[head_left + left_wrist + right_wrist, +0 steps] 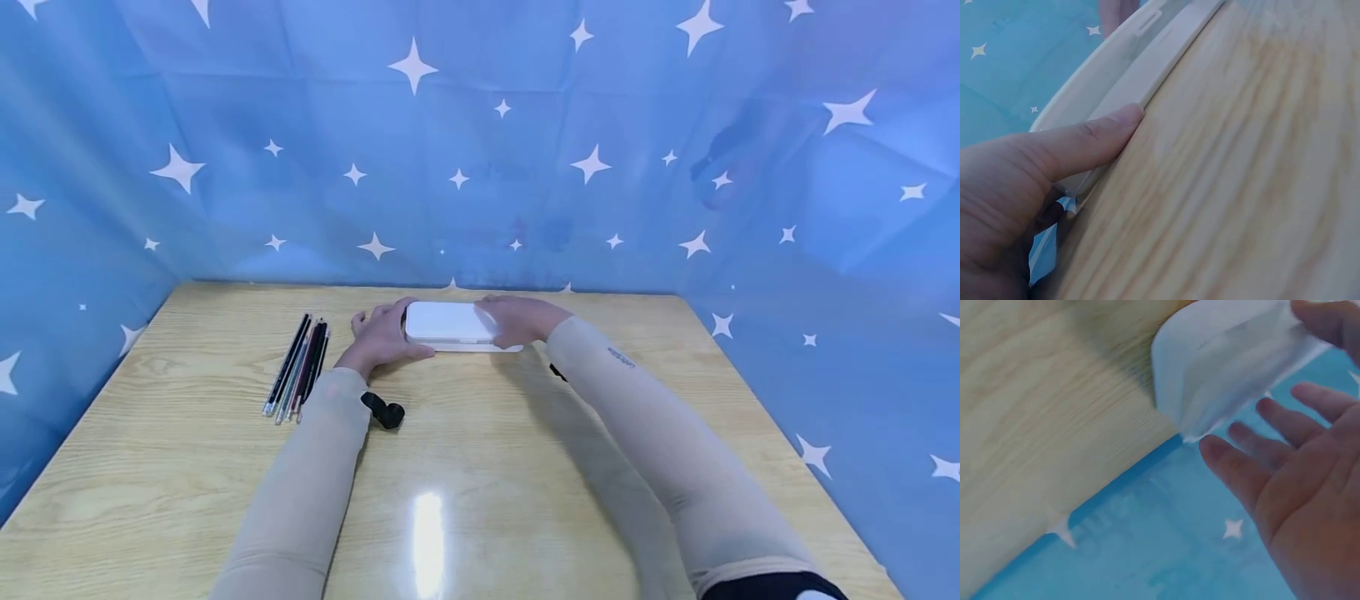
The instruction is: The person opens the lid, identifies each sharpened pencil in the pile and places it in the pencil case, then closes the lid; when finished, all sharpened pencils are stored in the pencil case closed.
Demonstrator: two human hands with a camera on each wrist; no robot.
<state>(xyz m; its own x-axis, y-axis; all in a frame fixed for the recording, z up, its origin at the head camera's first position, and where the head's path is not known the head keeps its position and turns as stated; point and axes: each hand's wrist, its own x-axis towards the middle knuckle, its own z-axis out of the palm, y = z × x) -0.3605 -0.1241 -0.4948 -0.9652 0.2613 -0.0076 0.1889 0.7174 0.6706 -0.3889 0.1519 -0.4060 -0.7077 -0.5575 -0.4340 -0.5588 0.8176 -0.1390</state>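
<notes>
A white case (442,321) with rounded corners lies near the table's far edge, its long side across. My left hand (382,337) grips its left end, the thumb along the front. In the left wrist view that thumb of my left hand (1041,162) presses on the rim of the case (1141,69), and a gap shows between lid and base. My right hand (521,319) holds the right end. Seen from the right wrist, the thumb of my right hand (1310,487) touches the case (1172,369), with the fingers bent around the back side.
Several dark and light pencils (296,367) lie in a loose bundle on the wooden table (480,467), left of the case. Behind the far edge hangs a blue cloth (495,200) with white stars, which also runs along both sides.
</notes>
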